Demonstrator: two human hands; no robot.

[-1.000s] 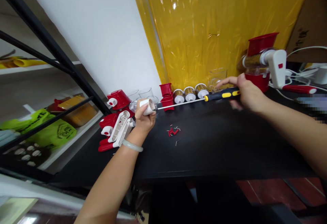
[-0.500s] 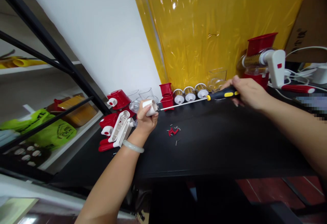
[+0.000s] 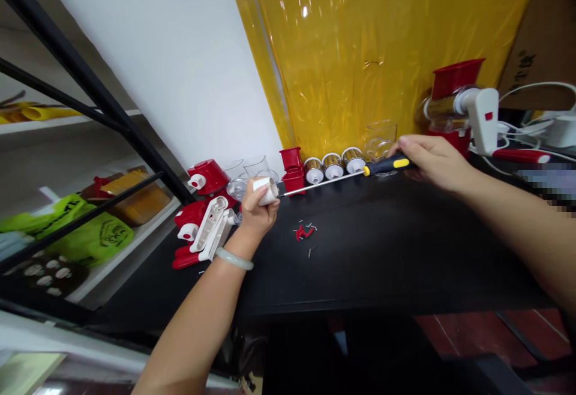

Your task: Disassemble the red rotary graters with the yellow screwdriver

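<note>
My left hand (image 3: pixel 260 206) is closed around a short white plastic cylinder (image 3: pixel 264 191), its open end turned to the right. My right hand (image 3: pixel 432 158) grips the black and yellow handle of a long screwdriver (image 3: pixel 328 185). The shaft runs leftward to the cylinder's open end, where a small dark piece (image 3: pixel 281 189) shows by the tip. Whether the tip touches the cylinder is hard to tell. Below, on the black table (image 3: pixel 382 251), lie small red plastic parts (image 3: pixel 305 233) and several loose screws (image 3: pixel 310 252).
Red machine bodies (image 3: pixel 207 176) and white crank handles (image 3: pixel 216 227) stand left. Three grater drums (image 3: pixel 333 167), red hoppers (image 3: pixel 292 170) and clear parts line the back. An assembled rotary grater (image 3: pixel 459 107) stands right, near white cables. A black-framed shelf (image 3: pixel 130 137) borders the left.
The screwdriver tip sits a little farther from the cylinder's opening, and a dark piece now shows there. My right hand has shifted slightly left; my left hand keeps its hold.
</note>
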